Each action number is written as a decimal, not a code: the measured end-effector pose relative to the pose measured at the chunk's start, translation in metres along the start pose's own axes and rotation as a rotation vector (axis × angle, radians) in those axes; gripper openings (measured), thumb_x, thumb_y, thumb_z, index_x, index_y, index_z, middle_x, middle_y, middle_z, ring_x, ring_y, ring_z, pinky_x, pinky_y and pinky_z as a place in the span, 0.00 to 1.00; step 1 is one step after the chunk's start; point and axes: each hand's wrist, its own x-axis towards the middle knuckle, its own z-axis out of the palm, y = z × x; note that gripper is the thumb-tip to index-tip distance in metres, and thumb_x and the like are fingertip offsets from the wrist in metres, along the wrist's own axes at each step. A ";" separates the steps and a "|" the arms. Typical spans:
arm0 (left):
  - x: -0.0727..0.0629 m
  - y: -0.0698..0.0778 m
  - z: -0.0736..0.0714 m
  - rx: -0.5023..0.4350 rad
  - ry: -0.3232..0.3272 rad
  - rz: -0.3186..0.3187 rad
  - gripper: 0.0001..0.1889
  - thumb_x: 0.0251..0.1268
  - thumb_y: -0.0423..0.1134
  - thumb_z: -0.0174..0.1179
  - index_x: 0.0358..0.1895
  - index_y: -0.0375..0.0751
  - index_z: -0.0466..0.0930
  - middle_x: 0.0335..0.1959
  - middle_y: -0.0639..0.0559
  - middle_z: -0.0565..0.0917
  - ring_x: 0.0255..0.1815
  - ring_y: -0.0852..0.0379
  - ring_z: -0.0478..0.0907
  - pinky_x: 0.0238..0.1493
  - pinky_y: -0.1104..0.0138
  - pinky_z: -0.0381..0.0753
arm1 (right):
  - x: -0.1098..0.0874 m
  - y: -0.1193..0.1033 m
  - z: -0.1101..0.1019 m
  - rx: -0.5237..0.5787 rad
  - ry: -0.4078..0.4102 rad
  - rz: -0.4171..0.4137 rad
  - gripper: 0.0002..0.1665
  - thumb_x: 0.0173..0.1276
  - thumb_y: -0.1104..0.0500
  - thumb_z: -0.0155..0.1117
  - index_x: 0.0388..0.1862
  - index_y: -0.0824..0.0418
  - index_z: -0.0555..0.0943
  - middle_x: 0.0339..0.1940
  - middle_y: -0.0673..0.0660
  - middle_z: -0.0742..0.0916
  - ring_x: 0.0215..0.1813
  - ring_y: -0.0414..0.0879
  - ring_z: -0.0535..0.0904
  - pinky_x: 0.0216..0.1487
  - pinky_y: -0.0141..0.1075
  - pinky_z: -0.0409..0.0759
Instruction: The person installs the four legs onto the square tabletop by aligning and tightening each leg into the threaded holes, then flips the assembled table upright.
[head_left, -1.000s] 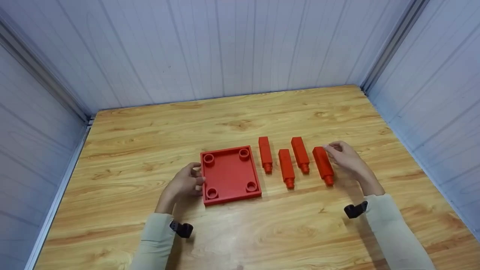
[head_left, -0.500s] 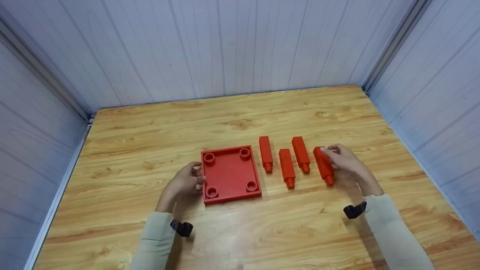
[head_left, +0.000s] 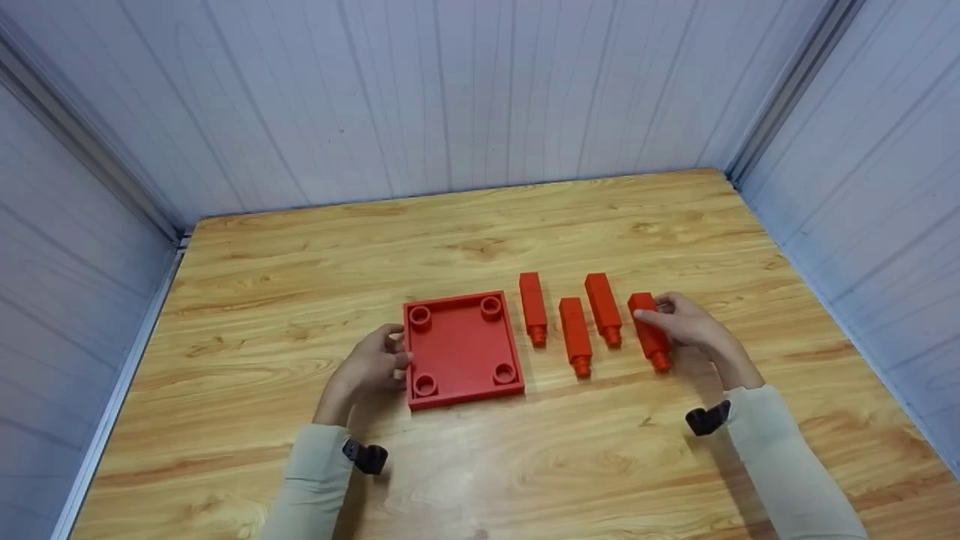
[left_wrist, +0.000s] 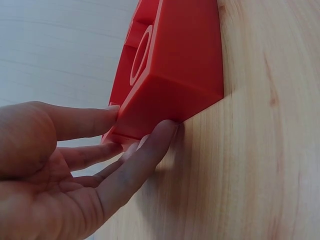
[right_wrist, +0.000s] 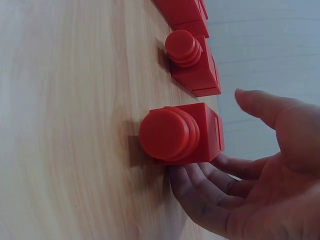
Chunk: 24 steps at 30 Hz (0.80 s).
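Observation:
A red square panel [head_left: 463, 349], with a raised rim and a round socket in each corner, lies face up on the table. My left hand [head_left: 366, 366] rests at its left side, thumb at the rim and nearly straight fingers [left_wrist: 135, 172] against the side wall. Right of the panel lie several square red legs with round stepped pegs at their near ends. At the rightmost leg [head_left: 649, 337] is my right hand [head_left: 690, 324]. Its thumb [right_wrist: 260, 105] stands over the leg, apart from it in the right wrist view, while the other fingers reach along its far side.
Three more red legs lie between the panel and the right hand: one nearest the panel [head_left: 533, 307], a middle one [head_left: 574, 334] and another [head_left: 603, 307]. Pale panelled walls [head_left: 480, 97] border the wood-grain table [head_left: 315, 255] at the back and sides.
My right hand has moved slightly left and toward me, its thumb passing over the rightmost leg and further down it. My left hand has stayed at the panel.

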 end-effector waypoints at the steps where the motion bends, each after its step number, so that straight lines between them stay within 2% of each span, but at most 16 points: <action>1: 0.000 0.000 0.000 -0.009 -0.001 -0.002 0.28 0.68 0.28 0.51 0.70 0.38 0.59 0.51 0.40 0.70 0.36 0.54 0.76 0.37 0.59 0.83 | 0.000 0.000 0.000 -0.001 -0.002 0.000 0.46 0.69 0.41 0.56 0.70 0.72 0.55 0.65 0.72 0.68 0.55 0.57 0.73 0.51 0.40 0.75; 3: -0.001 0.000 0.000 -0.020 -0.008 0.000 0.28 0.68 0.28 0.51 0.70 0.37 0.58 0.51 0.40 0.69 0.35 0.54 0.76 0.37 0.59 0.83 | 0.001 0.000 0.002 0.004 -0.003 0.000 0.44 0.69 0.45 0.58 0.70 0.73 0.55 0.64 0.73 0.68 0.59 0.59 0.73 0.50 0.39 0.77; 6: 0.000 0.000 0.000 -0.022 -0.003 0.000 0.28 0.68 0.27 0.51 0.70 0.37 0.58 0.50 0.40 0.69 0.34 0.54 0.76 0.37 0.59 0.83 | 0.002 0.000 0.003 0.002 0.004 0.019 0.42 0.69 0.49 0.59 0.70 0.73 0.55 0.63 0.72 0.69 0.56 0.58 0.74 0.47 0.37 0.78; 13: 0.001 -0.001 0.001 -0.011 0.005 0.001 0.29 0.67 0.27 0.52 0.70 0.37 0.58 0.51 0.39 0.70 0.36 0.53 0.77 0.38 0.59 0.83 | 0.003 0.001 0.002 -0.031 0.029 0.030 0.38 0.69 0.52 0.59 0.68 0.72 0.59 0.62 0.72 0.71 0.55 0.58 0.76 0.47 0.38 0.79; 17: 0.000 0.000 0.000 0.002 0.004 -0.001 0.28 0.67 0.28 0.52 0.70 0.37 0.58 0.52 0.39 0.70 0.39 0.51 0.78 0.39 0.58 0.84 | 0.002 0.002 -0.002 0.029 0.010 0.033 0.37 0.70 0.53 0.58 0.69 0.71 0.58 0.63 0.72 0.71 0.55 0.55 0.76 0.48 0.38 0.79; 24: 0.001 0.001 -0.001 0.021 -0.008 0.003 0.27 0.68 0.29 0.52 0.70 0.38 0.59 0.53 0.39 0.70 0.39 0.52 0.77 0.39 0.58 0.83 | 0.002 0.009 -0.009 0.175 -0.026 0.035 0.41 0.71 0.53 0.55 0.74 0.70 0.51 0.66 0.72 0.69 0.53 0.50 0.77 0.49 0.39 0.80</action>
